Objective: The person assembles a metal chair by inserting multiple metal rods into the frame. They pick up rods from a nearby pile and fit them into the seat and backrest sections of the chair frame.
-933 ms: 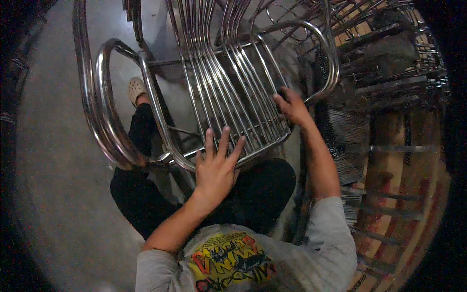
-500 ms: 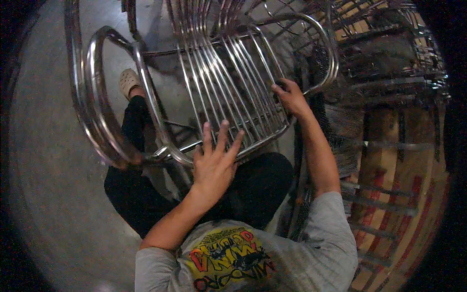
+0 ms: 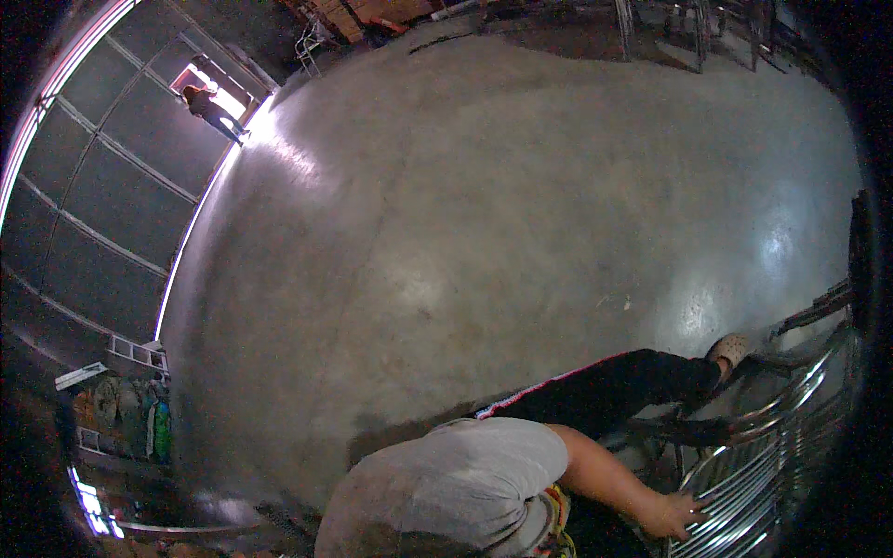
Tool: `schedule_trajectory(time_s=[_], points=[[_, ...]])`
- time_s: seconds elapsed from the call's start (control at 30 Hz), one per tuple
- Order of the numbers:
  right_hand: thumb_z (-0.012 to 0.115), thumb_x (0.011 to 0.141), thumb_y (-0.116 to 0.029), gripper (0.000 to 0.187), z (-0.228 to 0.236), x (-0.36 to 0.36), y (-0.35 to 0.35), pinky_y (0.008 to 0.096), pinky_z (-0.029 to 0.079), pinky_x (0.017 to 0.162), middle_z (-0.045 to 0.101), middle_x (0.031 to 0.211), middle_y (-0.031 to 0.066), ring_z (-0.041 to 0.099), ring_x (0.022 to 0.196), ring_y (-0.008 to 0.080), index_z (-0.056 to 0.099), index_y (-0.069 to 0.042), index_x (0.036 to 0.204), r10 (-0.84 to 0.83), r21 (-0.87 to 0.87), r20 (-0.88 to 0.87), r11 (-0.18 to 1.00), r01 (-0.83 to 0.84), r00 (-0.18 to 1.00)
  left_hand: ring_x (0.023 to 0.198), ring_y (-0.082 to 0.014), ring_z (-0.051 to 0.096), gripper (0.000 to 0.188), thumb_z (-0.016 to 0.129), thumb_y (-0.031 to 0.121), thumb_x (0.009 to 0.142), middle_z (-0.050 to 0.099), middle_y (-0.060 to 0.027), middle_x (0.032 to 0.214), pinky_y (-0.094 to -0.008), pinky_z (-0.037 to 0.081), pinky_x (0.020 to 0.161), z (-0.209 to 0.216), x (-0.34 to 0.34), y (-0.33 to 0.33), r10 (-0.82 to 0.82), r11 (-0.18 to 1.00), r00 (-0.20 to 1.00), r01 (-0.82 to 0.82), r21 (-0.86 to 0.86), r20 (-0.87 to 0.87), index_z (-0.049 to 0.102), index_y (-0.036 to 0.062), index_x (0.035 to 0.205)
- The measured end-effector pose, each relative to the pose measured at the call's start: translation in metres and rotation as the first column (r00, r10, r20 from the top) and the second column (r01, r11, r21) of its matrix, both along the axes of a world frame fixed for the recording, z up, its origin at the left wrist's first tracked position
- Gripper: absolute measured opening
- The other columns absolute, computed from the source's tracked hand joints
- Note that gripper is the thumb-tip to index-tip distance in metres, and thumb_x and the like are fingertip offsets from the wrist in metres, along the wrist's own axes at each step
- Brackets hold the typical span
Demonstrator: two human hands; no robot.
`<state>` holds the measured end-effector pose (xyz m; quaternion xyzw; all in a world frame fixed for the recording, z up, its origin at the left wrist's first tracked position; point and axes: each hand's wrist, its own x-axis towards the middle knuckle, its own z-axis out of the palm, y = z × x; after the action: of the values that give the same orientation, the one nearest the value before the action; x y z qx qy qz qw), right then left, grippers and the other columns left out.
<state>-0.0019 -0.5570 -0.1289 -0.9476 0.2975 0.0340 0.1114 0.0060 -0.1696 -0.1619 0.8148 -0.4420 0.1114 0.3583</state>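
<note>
One left hand (image 3: 672,514), fingers spread, touching metal chair (image 3: 744,498) | right hand outside view, can't say its state

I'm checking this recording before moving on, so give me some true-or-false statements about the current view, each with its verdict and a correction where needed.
1. The left hand touches the metal bars. True.
2. The right hand shows beside it. False: only the left hand is in view.
3. A beige shoe shows above the left hand in the picture. True.
4. A long sleeve reaches the left wrist. False: the forearm is bare.
5. Another person is near the bright opening at the upper left. True.
6. That person is touching the metal bars. False: they are far across the floor.
</note>
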Motion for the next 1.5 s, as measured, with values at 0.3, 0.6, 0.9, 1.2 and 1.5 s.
schedule_trajectory(time_s=[0.3, 0.6, 0.9, 1.2, 1.5], points=[[0.052, 0.091, -0.055, 0.073, 0.027, 0.013, 0.06, 0.0514, 0.021, 0.104, 0.048, 0.137, 0.0153, 0.04, 0.125, 0.035, 0.039, -0.005, 0.142, 0.181, 0.041, 0.18, 0.981, -0.191, 0.967, 0.135, -0.0594, 0.016, 0.029, 0.063, 0.027, 0.077, 0.034, -0.0256, 0.144, -0.0624, 0.045, 0.087, 0.01, 0.003, 0.008, 0.021, 0.998, 0.996, -0.016, -0.067, 0.083, 0.067, 0.0262, 0.107], [0.056, 0.091, -0.05, 0.066, 0.039, 0.02, 0.106, 0.0473, 0.028, 0.098, 0.053, 0.128, 0.014, 0.045, 0.116, 0.0311, 0.045, -0.003, 0.136, 0.24, 0.077, 0.225, 0.962, -0.263, 0.944, 0.134, -0.0589, 0.018, 0.027, 0.062, 0.026, 0.079, 0.035, -0.0253, 0.143, -0.0617, 0.045, 0.086, 0.003, 0.009, 0.001, 0.015, 0.999, 0.999, -0.013, -0.041, 0.031, 0.067, 0.0244, 0.105], [0.059, 0.09, -0.044, 0.06, 0.038, 0.014, 0.127, 0.0431, 0.035, 0.092, 0.058, 0.119, 0.0128, 0.051, 0.107, 0.0272, 0.05, -0.001, 0.13, 0.272, 0.112, 0.248, 0.945, -0.306, 0.93, 0.134, -0.0581, 0.021, 0.025, 0.06, 0.025, 0.079, 0.037, -0.0252, 0.143, -0.0607, 0.045, 0.086, -0.003, 0.008, -0.004, 0.026, 0.998, 0.999, -0.024, -0.054, 0.039, 0.067, 0.0224, 0.103], [0.063, 0.09, -0.039, 0.054, 0.089, -0.014, 0.144, 0.0389, 0.042, 0.086, 0.063, 0.11, 0.0115, 0.057, 0.098, 0.0233, 0.056, 0.001, 0.125, 0.223, 0.186, 0.375, 0.933, -0.309, 0.9, 0.089, -0.0321, 0.056, 0.025, 0.062, 0.021, 0.077, 0.062, -0.0171, 0.099, -0.0462, 0.047, 0.076, 0.051, -0.02, 0.02, 0.076, 0.943, 0.996, -0.054, 0.329, -0.054, 0.069, 0.0111, 0.098], [0.067, 0.09, -0.029, 0.046, 0.076, -0.022, 0.135, 0.0293, 0.048, 0.069, 0.067, 0.096, 0.0096, 0.06, 0.082, 0.0156, 0.058, 0.003, 0.122, -0.109, 0.487, 0.363, 0.869, -0.089, 0.925, 0.138, -0.0519, 0.025, 0.077, 0.061, 0.002, 0.076, 0.027, -0.0128, 0.156, -0.0496, 0.056, 0.079, 0.104, -0.028, 0.092, 0.03, 0.952, 0.999, -0.017, 0.307, -0.038, 0.042, 0.0318, 0.144]])
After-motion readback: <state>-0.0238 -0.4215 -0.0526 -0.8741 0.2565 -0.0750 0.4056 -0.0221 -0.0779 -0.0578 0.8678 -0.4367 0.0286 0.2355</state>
